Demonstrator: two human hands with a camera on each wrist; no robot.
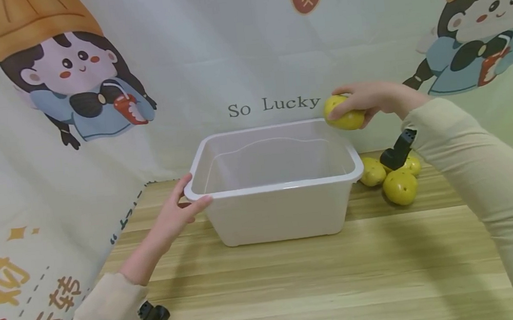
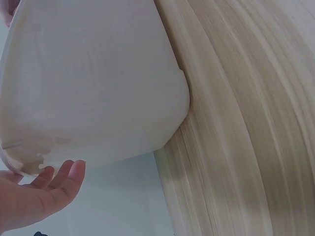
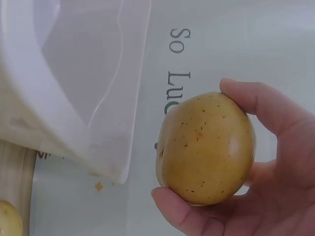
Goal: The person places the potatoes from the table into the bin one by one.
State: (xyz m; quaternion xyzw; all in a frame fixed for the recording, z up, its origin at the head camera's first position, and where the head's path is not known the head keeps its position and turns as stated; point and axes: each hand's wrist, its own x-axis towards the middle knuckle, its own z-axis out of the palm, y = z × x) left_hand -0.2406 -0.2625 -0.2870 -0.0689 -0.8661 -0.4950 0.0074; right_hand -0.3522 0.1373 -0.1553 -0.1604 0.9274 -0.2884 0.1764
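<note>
A white plastic bin [image 1: 280, 212] stands upright on the table. At its left front corner my left hand [image 1: 176, 216] grips the rim, thumb along the front; in the left wrist view the fingers [image 2: 74, 172] bend around the corner. My right hand [image 1: 373, 100] holds a yellow potato [image 1: 345, 114] just above the bin's right back corner. Dark specks dot this potato [image 3: 206, 147] in the right wrist view, where thumb and fingers clasp it from opposite sides. Inside the bin, the visible walls are bare; its floor is hidden by the front wall.
Several more potatoes [image 1: 400, 187] lie in a cluster on the wooden table [image 1: 296, 285], right of the bin. Some are partly hidden behind the black wrist camera [image 1: 398, 150]. A printed cloth [image 1: 199, 47] hangs close behind the bin and down the left side.
</note>
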